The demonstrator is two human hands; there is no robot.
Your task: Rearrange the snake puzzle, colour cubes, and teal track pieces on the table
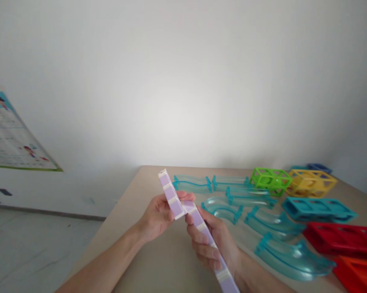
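Our left fingers [187, 196] pinching one lilac-and-white segmented bar [171, 194], our right fingers [198, 236] wrapping a second bar [199, 220], six translucent teal plastic tracks [293, 260] nearby

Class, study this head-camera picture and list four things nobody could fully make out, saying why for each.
All in the head view:
Poster: writing blurred and too small; left side cut off by the left edge.
Purple strip in the right hand: lower end cut off by the bottom edge.
Red piece: cut off by the right edge.
Blue piece: partly behind the yellow frame.
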